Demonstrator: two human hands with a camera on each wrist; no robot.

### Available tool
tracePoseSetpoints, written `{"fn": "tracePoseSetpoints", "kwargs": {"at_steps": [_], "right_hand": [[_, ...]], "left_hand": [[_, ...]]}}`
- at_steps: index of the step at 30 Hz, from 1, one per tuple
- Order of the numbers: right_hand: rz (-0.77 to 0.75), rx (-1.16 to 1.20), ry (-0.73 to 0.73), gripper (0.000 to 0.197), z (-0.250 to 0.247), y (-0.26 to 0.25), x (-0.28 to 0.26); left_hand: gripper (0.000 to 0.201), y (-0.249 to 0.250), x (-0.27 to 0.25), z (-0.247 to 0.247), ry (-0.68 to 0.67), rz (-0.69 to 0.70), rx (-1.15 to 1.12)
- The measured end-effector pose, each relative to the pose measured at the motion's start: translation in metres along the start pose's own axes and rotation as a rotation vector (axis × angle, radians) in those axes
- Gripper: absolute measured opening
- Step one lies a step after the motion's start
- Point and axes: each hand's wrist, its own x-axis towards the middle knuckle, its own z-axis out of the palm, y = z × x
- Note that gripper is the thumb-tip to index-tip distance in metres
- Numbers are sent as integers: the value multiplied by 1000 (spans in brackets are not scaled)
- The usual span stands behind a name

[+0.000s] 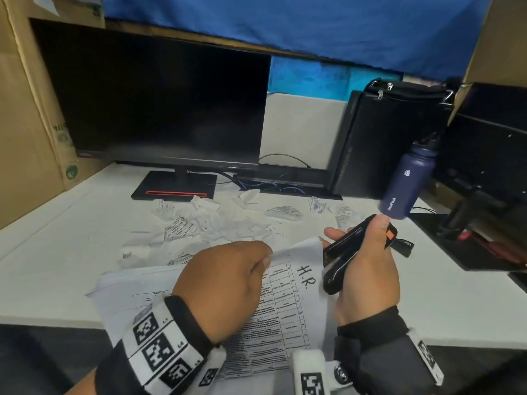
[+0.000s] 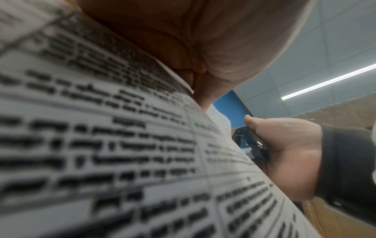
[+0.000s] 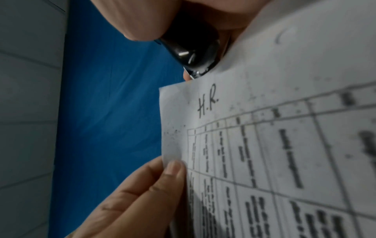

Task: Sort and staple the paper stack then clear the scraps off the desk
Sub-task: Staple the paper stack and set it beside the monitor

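— From above: why lift that corner?
— The left hand (image 1: 228, 283) pinches the paper stack (image 1: 285, 303) clear of the desk (image 1: 57, 252) so the stapler (image 1: 342, 252), gripped in the right hand (image 1: 368, 269), can bite.
— At the wrists?
— Same pinch; stapler mouth at the "H.R." corner, scraps (image 1: 199, 223) waiting.

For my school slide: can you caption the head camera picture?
Left hand pinches the H.R. sheet; right hand grips a black stapler.

We see a white desk (image 1: 57, 223) carrying torn scraps (image 1: 199, 220) at twelve o'clock, a monitor (image 1: 159, 109) at eleven, a paper stack (image 1: 134, 280) at six.
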Motion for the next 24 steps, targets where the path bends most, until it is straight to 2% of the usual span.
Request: {"fn": "tracePoseSetpoints", "kwargs": {"at_steps": [3, 8, 15, 19, 24], "right_hand": [[-14, -22, -10, 52, 5, 2, -1], [-16, -11, 51, 67, 12, 10, 1], [-17, 36, 145, 62, 17, 10, 0], [-42, -50, 138, 63, 17, 8, -1], [-47, -49, 89, 74, 19, 9, 5]], "left_hand": [[27, 3, -3, 5, -34, 3, 38], [29, 11, -7, 13, -59, 1, 62], [27, 16, -10, 19, -84, -12, 51], [19, 21, -13, 24, -79, 31, 83], [25, 19, -14, 29, -77, 39, 113]]}}
